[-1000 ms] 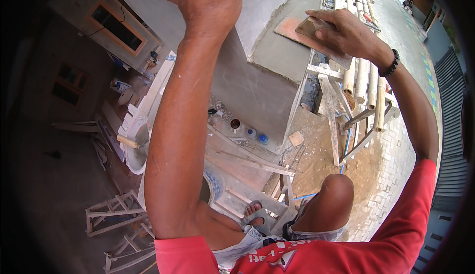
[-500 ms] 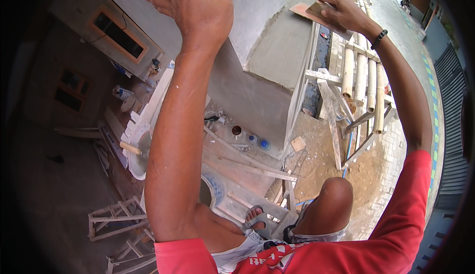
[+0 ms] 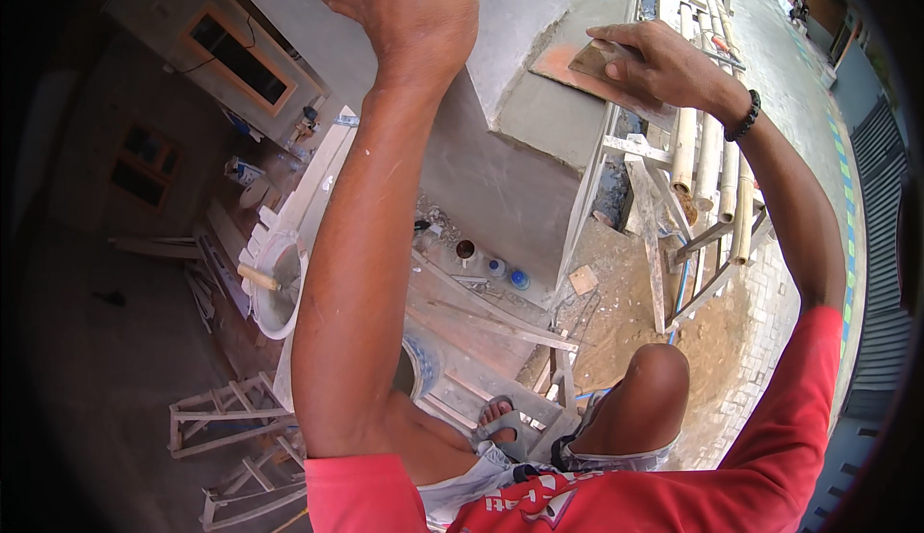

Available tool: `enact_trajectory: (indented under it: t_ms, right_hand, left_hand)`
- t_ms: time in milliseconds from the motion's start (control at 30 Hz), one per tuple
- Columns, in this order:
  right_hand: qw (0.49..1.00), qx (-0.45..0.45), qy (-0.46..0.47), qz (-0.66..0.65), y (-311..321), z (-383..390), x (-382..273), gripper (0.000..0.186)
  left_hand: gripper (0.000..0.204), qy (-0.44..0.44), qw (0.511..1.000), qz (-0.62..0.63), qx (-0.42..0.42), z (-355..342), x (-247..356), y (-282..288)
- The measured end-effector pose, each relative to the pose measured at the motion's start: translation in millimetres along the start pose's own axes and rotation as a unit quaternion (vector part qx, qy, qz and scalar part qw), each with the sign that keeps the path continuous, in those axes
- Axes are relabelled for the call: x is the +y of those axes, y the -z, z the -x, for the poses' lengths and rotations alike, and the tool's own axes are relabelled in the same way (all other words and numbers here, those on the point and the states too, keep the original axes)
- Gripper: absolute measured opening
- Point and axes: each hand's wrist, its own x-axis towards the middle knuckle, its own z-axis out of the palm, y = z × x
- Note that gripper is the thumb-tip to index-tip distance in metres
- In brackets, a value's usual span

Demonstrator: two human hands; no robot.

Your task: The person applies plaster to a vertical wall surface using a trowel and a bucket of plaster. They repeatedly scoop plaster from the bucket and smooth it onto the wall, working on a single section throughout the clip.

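My right hand (image 3: 664,71) grips a flat plastering trowel (image 3: 563,63) with a worn orange-grey blade, which lies on the wet grey mortar of a narrow ledge (image 3: 549,124). Beside it rises a smooth grey plastered wall (image 3: 510,13). My left hand (image 3: 399,9) is raised at the top of the view against the plastered structure, fingers curled round a grey edge or object that I cannot make out, mostly hidden by the hand.
Below left are a white bucket (image 3: 274,317) with a wooden-handled tool and a plank platform (image 3: 452,307) under me. Bamboo poles (image 3: 705,167) on wooden trestles run along the right beside a narrow trench (image 3: 613,191). Wooden frames (image 3: 221,408) stand lower left; bottles (image 3: 515,278) sit below the wall.
The trowel in my right hand moved away from me along the ledge half a second ago and is now back nearer me. My left hand has shifted slightly to the right since then.
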Motion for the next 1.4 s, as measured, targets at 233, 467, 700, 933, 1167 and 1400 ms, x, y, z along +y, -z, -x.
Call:
enact_trajectory:
  t_ms: [233,467,700,933,1167,1400]
  right_hand:
    - [0.996,-0.044,0.073,-0.041,8,25,-71,0.040]
    - [0.993,0.090,-0.053,-0.060,43,32,-33,0.042]
    - [0.997,0.036,0.062,0.023,12,35,-51,0.043]
    - [0.998,0.018,0.041,0.047,-4,23,-48,0.042]
    - [0.979,0.063,-0.145,0.129,1,-7,59,0.039]
    - [0.999,0.038,0.026,-0.007,15,21,-17,0.043]
  left_hand:
    - [0.101,0.029,0.999,0.002,-0.018,3,6,3]
    - [0.101,-0.013,1.000,0.008,0.015,4,-1,-4]
    - [0.101,-0.028,0.999,0.008,0.024,2,-8,-5]
    - [0.099,-0.034,0.999,-0.005,0.037,2,-6,-1]
    - [0.100,-0.050,0.999,-0.014,0.011,1,-9,-6]
    - [0.103,-0.028,0.997,-0.040,-0.053,-3,-20,5]
